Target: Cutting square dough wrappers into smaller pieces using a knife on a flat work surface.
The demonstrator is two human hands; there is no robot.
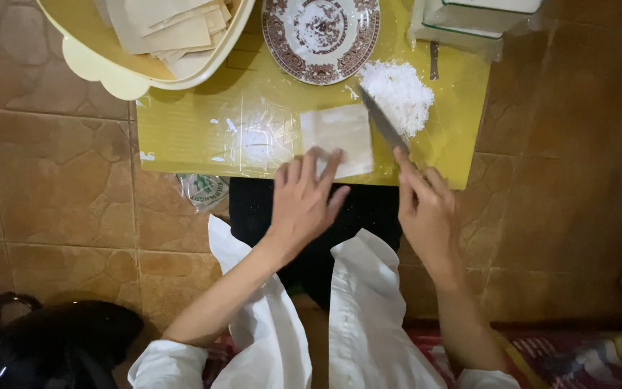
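Your left hand (302,200) rests open, fingertips on the pale square dough wrapper (337,137); your right hand (426,209) grips a steel-bladed knife (383,126) reaching into the white shredded pile (399,94) ahead

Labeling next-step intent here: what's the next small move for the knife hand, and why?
Probably draw the knife left to drag some white shreds onto the pale square wrapper. The blade tip already sits at the pile's edge, and the left hand pins the bare wrapper.
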